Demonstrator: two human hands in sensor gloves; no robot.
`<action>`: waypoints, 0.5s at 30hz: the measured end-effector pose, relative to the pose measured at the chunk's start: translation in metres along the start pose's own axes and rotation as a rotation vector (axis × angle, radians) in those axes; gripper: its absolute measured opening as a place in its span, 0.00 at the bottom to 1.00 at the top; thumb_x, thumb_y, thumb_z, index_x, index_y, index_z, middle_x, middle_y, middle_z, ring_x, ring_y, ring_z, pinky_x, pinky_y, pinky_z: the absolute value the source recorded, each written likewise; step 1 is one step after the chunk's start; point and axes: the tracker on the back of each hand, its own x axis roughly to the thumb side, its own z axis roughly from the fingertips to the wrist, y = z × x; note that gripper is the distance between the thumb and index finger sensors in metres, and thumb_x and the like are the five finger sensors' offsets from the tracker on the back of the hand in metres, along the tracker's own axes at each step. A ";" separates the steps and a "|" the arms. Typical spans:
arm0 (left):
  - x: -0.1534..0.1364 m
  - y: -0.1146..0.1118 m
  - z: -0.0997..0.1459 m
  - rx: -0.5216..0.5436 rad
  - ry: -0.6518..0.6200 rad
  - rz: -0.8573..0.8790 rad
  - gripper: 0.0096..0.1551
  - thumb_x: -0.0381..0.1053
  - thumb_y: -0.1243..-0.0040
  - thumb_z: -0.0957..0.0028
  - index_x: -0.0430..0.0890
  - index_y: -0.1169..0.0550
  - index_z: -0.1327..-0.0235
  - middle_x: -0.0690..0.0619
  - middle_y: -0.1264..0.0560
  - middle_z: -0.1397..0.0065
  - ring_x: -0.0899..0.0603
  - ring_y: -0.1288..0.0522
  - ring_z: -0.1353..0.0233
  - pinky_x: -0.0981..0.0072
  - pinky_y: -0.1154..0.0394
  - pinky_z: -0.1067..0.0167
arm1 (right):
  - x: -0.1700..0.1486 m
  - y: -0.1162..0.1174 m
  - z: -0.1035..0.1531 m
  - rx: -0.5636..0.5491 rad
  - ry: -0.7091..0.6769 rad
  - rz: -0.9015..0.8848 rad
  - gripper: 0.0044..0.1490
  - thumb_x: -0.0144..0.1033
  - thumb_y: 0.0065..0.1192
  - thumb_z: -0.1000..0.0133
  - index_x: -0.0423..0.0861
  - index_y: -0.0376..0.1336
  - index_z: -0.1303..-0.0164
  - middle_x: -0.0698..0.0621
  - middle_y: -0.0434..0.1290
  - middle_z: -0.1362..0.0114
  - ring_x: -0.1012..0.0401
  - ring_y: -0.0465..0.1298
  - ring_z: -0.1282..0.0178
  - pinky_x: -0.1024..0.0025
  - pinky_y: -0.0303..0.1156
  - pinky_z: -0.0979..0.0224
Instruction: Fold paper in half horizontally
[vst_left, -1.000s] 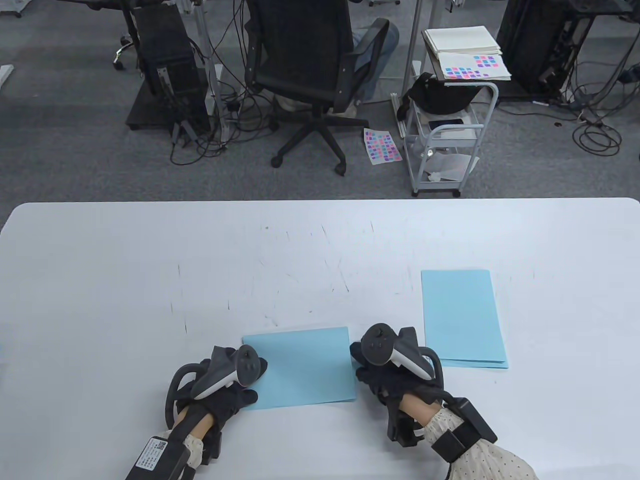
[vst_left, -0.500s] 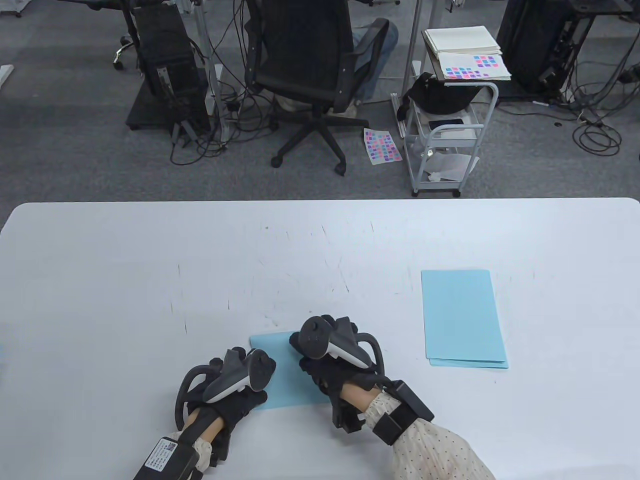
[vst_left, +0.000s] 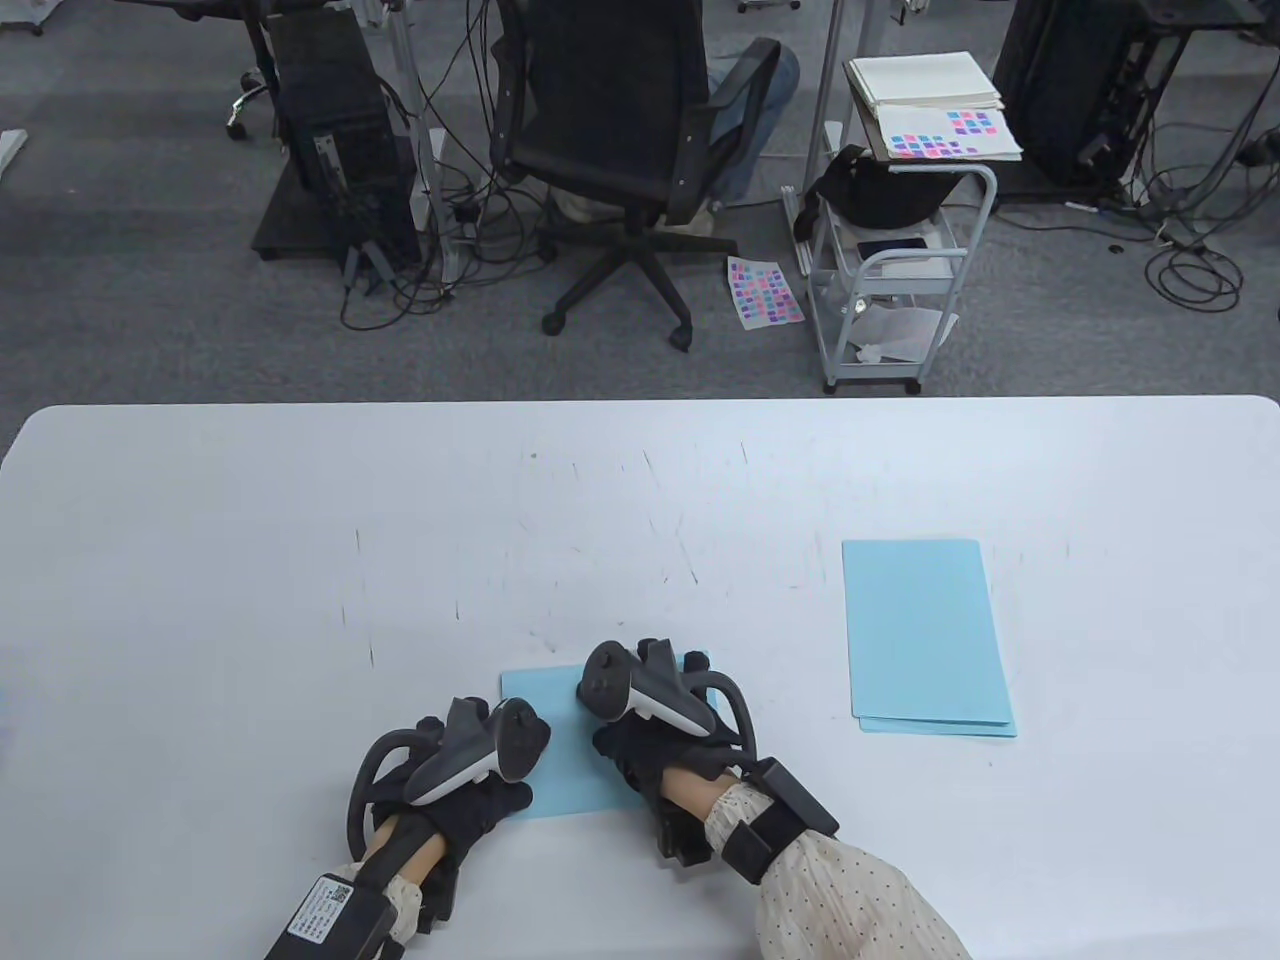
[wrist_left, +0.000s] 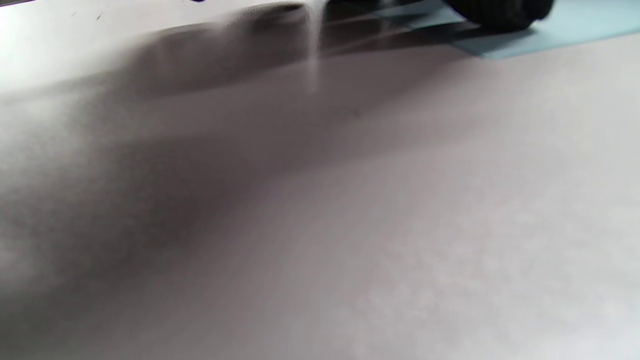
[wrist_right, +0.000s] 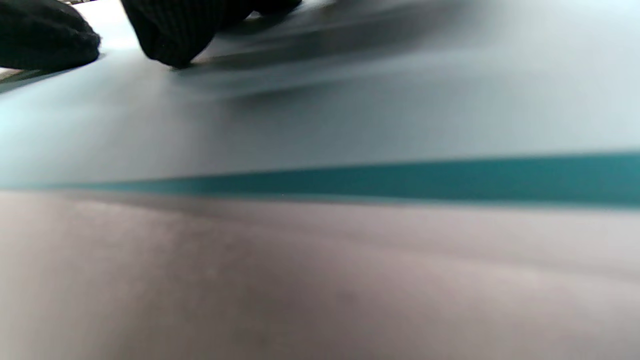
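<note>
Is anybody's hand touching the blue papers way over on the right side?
No, the stack of blue papers lies alone, while the left hand and right hand rest on the folded paper.

The right hand moves from the right edge of the folded paper leftward onto its top, near the left hand.

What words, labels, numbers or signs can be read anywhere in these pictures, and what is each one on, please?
No text can be read in any view.
White label on the black unit strapped to the left forearm: a square code and small print, too small to read.
Sheets of coloured squares on the cart and on the floor: only colour patches, no readable writing.
Blue paper and blue stack: blank.
Wrist views: too blurred, no text.
</note>
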 end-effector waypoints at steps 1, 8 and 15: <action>0.000 0.000 0.000 -0.002 0.001 0.002 0.40 0.65 0.46 0.60 0.79 0.46 0.32 0.74 0.51 0.17 0.51 0.51 0.13 0.46 0.47 0.16 | 0.000 -0.001 0.000 0.004 0.001 0.002 0.39 0.45 0.57 0.45 0.65 0.49 0.23 0.65 0.45 0.13 0.51 0.32 0.14 0.35 0.28 0.21; -0.001 0.001 0.000 -0.007 0.007 0.004 0.40 0.65 0.46 0.60 0.79 0.46 0.33 0.75 0.51 0.18 0.52 0.50 0.13 0.46 0.46 0.16 | -0.001 -0.004 0.000 0.027 0.024 0.024 0.39 0.46 0.58 0.45 0.67 0.49 0.23 0.67 0.45 0.13 0.50 0.32 0.13 0.36 0.28 0.21; -0.001 0.001 0.001 -0.007 0.013 -0.003 0.40 0.65 0.47 0.60 0.79 0.46 0.33 0.74 0.51 0.18 0.52 0.50 0.13 0.47 0.46 0.16 | -0.005 -0.006 -0.001 0.035 0.051 0.037 0.39 0.47 0.59 0.45 0.68 0.49 0.24 0.67 0.45 0.13 0.50 0.32 0.13 0.36 0.27 0.21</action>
